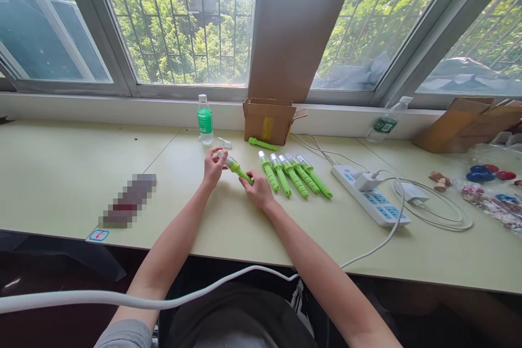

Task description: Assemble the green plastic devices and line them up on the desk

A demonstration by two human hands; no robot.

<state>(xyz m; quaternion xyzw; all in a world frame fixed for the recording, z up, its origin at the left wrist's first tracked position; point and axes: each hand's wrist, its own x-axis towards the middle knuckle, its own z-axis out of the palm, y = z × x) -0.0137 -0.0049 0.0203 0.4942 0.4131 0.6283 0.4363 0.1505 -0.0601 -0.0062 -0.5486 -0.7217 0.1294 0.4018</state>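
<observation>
Over the middle of the table I hold a bright green stick with a clear end (234,165), slanted between both hands. My left hand (212,167) pinches its clear end. The fingers of my right hand (258,190) are closed round the lower green handle. To the right of my hands, several similar green sticks with clear tops (292,175) lie side by side. Behind them, another green stick (261,144) rests in front of the small cardboard box (267,119). Just beyond my left hand are small clear pieces (224,143), too small to make out well.
A water bottle with a green label (205,122) stands at the back; another bottle (387,122) leans by the window. A white power strip (371,196) with plugs and cables lies to the right. A white cable (228,273) crosses before me. Plastic bags (495,190) lie far right.
</observation>
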